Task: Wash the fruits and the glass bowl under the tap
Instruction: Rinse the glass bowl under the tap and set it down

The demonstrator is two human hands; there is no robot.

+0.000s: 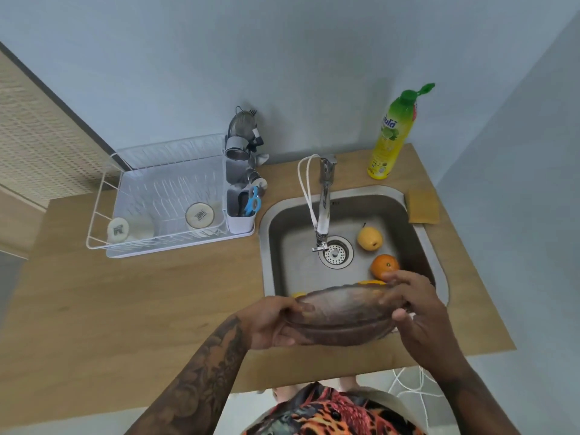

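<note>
- Two hands on the glass bowl (343, 312): left hand (270, 324) cups the rim at 9 o'clock, thumb over the edge and fingers underneath; right hand (417, 315) wraps the rim at 3 o'clock, fingers curled over the far lip. Both closed firmly on glass.
- Bowl held level above the near edge of the sink (273, 246), empty as far as can be seen. Probably gripped on opposite sides so it can be turned under the water.
- Fruits lie in the basin: orange (383, 265) just beyond the right fingertips, at 1 o'clock from the bowl; yellow pear (370, 238) further out at 12 to 1. More yellow-orange bits peek past the far rim; cannot identify them.
- Tap (324, 211) at 12 o'clock, spout over the drain (335, 254). No stream visible.
- Outlying: sponge (423, 206) and soap bottle (392, 136) at 1 to 2 o'clock, dish rack (163, 196) at 10.
- Judgement: bowl not yet under the spout; needs carrying forward.
</note>
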